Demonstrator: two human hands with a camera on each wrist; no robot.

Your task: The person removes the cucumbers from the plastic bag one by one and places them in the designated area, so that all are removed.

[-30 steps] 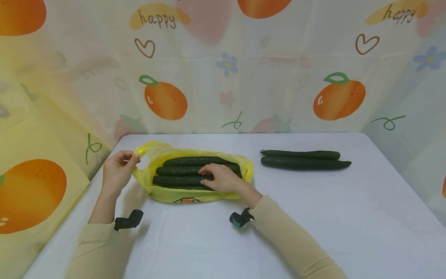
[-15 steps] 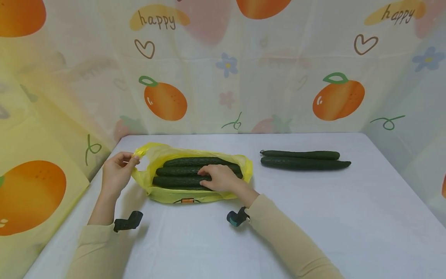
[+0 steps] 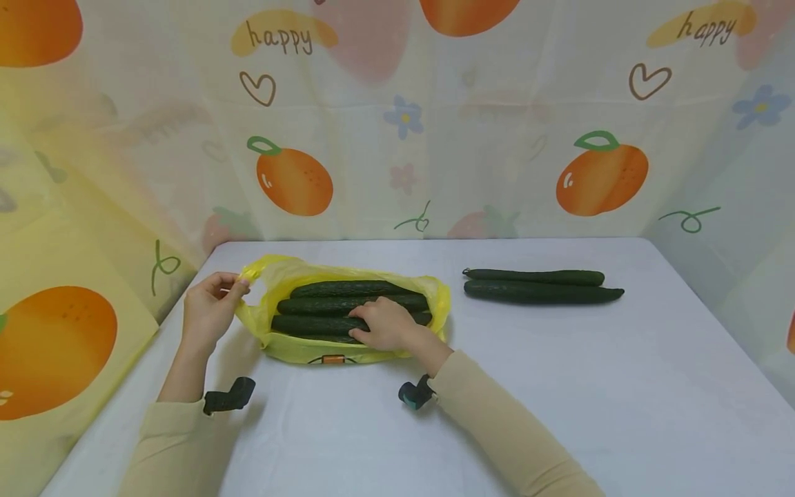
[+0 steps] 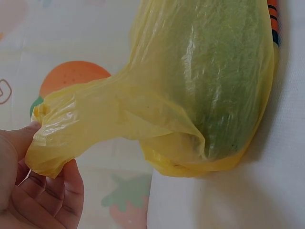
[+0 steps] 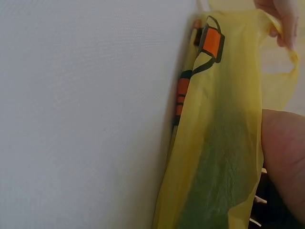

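Note:
A yellow plastic bag point(image 3: 292, 352) lies on its side on the table, its mouth spread wide with several dark green cucumbers point(image 3: 329, 305) inside. My left hand point(image 3: 210, 310) pinches the bag's handle point(image 4: 81, 124) at the left end and holds it up off the tabletop. Reaching into the bag's mouth, my right hand point(image 3: 388, 326) grips the nearest cucumber point(image 3: 317, 325), thumb on the near side and fingers over the far side. In the right wrist view the bag's wall hides most of that grip.
Two more cucumbers point(image 3: 543, 291) lie side by side on the white-covered table point(image 3: 621, 386), right of the bag. A printed curtain point(image 3: 435, 138) hangs behind the table's back edge and along the left side.
My right hand has shifted slightly left and towards me, from over the middle of the cucumbers onto the nearest one. The left hand stays at the bag's handle.

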